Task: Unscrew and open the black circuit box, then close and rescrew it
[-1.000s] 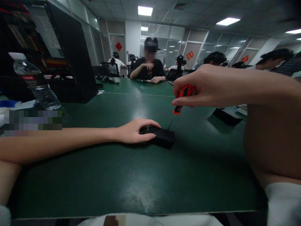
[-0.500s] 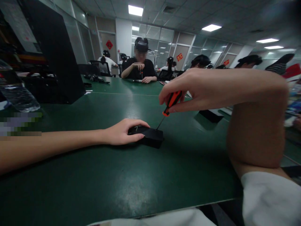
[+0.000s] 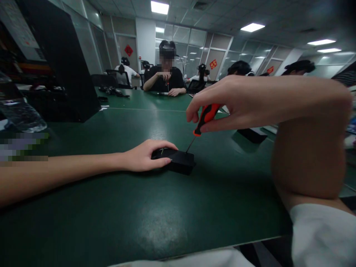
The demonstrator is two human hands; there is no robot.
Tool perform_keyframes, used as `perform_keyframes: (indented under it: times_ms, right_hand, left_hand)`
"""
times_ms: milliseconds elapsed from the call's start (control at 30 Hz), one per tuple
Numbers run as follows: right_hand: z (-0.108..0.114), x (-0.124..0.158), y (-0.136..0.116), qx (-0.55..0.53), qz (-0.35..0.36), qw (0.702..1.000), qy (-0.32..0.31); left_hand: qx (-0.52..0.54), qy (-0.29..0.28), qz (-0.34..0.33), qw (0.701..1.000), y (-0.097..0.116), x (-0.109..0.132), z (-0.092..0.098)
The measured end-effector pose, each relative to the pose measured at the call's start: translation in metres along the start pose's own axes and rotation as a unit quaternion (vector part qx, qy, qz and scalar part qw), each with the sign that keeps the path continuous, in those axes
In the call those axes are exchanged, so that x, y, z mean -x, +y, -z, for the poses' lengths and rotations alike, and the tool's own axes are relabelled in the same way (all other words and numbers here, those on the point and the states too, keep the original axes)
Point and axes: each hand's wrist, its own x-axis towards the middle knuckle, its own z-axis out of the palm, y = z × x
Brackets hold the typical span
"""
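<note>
A black box-shaped device (image 3: 182, 162) lies on the green tabletop (image 3: 125, 207). My left hand (image 3: 146, 155) is closed round its left end, the thumb along the near side and the fingers over the far side. My right hand (image 3: 219, 104) grips the handle of an orange and black screwdriver (image 3: 205, 118) from above. The screwdriver leans, its thin shaft running down to the left, with the tip at the device's upper face near the right end. Whether the tip sits in a screw is too small to tell.
At the left stand a tall black panel (image 3: 62, 63) and a clear plastic bottle (image 3: 22, 111). A dark box (image 3: 251, 135) lies behind my right forearm. Across the table sits a person in black (image 3: 166, 79) holding a screwdriver. Cables (image 3: 112, 91) lie at the far left.
The screwdriver's handle has turned in my right hand, showing more orange, while its tip stays at the device. My left hand keeps its hold. The view has shifted slightly.
</note>
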Motion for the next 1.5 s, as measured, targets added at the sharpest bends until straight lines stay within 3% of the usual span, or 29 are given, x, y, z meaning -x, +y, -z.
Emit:
perform_keyframes:
  times_ms: [433,1100,1233,1333,1500]
  right_hand:
    - [-0.003,-0.012,-0.018,-0.070,-0.012,0.996,0.053]
    - [-0.006,-0.017,-0.030,-0.088,0.051,0.994,0.036]
    - [-0.009,-0.017,-0.029,-0.070,0.041,0.995,0.050]
    - [-0.009,-0.017,-0.028,-0.074,0.089,0.992,0.058]
    - [-0.009,-0.017,-0.028,-0.052,0.096,0.992,0.066]
  left_hand:
    - [0.006,-0.004,0.012,1.000,0.001,0.001,0.000]
    - [0.002,-0.003,-0.007,1.000,0.002,0.000,-0.001]
    - [-0.007,0.035,-0.070,0.997,0.002,0.003,-0.002]
    - [-0.004,0.071,-0.134,0.988,0.004,0.005,-0.003]
    - [-0.003,0.104,-0.100,0.990,0.007,0.006,-0.004]
